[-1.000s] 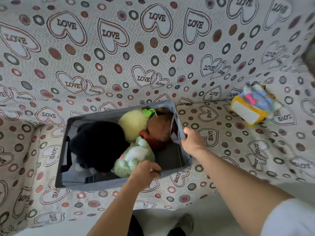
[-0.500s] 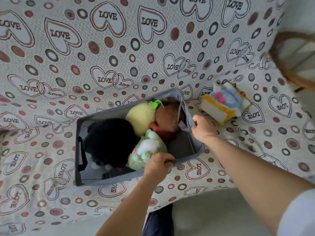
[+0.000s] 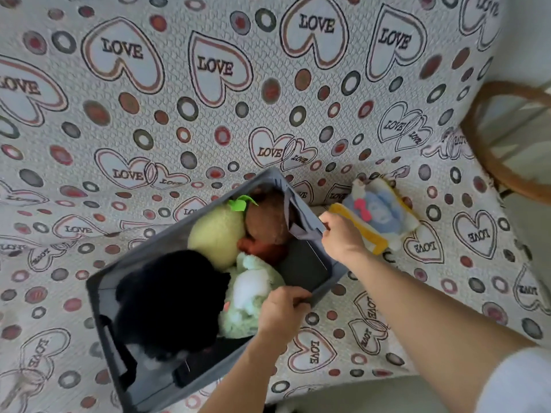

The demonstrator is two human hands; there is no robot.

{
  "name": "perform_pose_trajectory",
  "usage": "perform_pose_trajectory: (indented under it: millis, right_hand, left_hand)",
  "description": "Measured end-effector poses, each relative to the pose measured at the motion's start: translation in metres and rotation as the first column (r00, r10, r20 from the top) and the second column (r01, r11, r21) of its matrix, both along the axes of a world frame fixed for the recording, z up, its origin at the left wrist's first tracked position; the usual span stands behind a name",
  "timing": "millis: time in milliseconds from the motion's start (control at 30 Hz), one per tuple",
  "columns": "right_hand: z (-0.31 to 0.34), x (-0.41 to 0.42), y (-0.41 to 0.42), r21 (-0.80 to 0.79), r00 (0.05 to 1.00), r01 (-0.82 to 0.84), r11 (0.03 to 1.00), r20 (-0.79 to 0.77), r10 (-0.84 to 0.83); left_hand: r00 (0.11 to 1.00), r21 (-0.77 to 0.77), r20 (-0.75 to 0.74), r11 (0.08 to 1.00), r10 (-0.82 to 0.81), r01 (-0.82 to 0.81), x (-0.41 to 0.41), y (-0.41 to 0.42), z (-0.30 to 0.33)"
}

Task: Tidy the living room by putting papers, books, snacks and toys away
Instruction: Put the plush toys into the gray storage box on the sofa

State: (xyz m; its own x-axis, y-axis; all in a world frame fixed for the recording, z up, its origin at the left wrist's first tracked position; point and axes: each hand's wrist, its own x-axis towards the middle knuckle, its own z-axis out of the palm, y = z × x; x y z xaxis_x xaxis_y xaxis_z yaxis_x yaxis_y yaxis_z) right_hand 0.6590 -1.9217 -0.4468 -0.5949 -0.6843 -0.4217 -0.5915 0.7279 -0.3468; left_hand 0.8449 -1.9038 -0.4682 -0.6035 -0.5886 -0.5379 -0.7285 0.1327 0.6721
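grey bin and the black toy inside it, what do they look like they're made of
Grey bin: probably fabric over stiff panels; matte walls, soft strap handle, rim yielding slightly under the left hand and right hand.
Black toy: plush, likely synthetic fur; fuzzy, lightless outline.

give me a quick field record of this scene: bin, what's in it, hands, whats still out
bin: grey fabric bin on the sofa cover
contents: black plush, yellow plush, brown plush, green plush
left hand: left hand grips the bin's near rim
right hand: right hand grips the bin's right rim by its strap
still out: blue and yellow toy on the cover, right of the bin, behind the right hand
beyond: wicker chair at far right
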Motion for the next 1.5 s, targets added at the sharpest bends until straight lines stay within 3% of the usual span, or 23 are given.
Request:
perform_pose_trajectory:
  millis: [167,233,300,367,567,733,833,1067,1167,1267,1367,1500]
  right_hand:
    - [-0.017,-0.031,-0.006,-0.096,0.993,0.059,0.994,0.112,-0.048]
    - [-0.018,-0.042,-0.003,-0.192,0.967,0.183,0.964,0.212,-0.142]
    - [-0.018,-0.055,0.005,-0.165,0.911,0.348,0.923,0.290,-0.292]
    - [-0.028,-0.075,0.018,-0.077,0.901,0.396,0.915,0.225,-0.371]
    - [-0.062,-0.130,0.036,0.027,0.970,0.225,0.974,0.085,-0.226]
    - [-0.074,-0.153,0.030,0.144,0.954,0.205,0.968,0.191,-0.230]
    - [-0.086,-0.156,0.047,0.258,0.964,0.069,0.964,0.230,-0.131]
    - [-0.102,-0.154,0.061,0.230,0.993,-0.086,0.970,0.104,0.063]
    - [-0.091,-0.176,0.055,0.174,0.994,0.010,0.985,0.104,-0.028]
    - [-0.067,-0.201,0.051,-0.038,0.962,0.255,0.966,0.111,-0.250]
    - [-0.033,-0.207,0.043,-0.276,0.895,0.446,0.851,0.133,-0.426]
    - [0.012,-0.183,0.029,-0.524,0.865,0.498,0.691,0.250,-0.434]
  left_hand:
    - [0.997,0.044,0.051,0.997,0.058,-0.061,-0.037,-0.006,-0.002]
    - [0.995,0.056,0.064,0.995,0.073,-0.076,-0.052,-0.003,-0.004]
    - [0.993,0.061,0.067,0.993,0.100,-0.104,-0.065,0.003,-0.005]
    - [0.983,0.069,0.068,0.983,0.168,-0.173,-0.081,0.013,-0.005]
    - [0.936,0.019,0.127,0.943,0.328,-0.333,-0.125,0.046,-0.010]
    - [0.891,-0.031,0.174,0.907,0.418,-0.420,-0.138,0.051,-0.017]
    - [0.877,-0.032,0.182,0.894,0.444,-0.446,-0.140,0.052,-0.022]
    - [0.855,-0.058,0.152,0.868,0.496,-0.494,-0.138,0.060,-0.028]
    - [0.845,-0.081,0.166,0.861,0.508,-0.502,-0.138,0.064,-0.025]
    - [0.826,-0.090,0.190,0.847,0.531,-0.524,-0.141,0.068,-0.018]
    - [0.786,-0.068,0.188,0.807,0.588,-0.587,-0.145,0.072,-0.009]
    - [0.769,0.028,0.135,0.774,0.624,-0.633,-0.145,0.076,0.000]
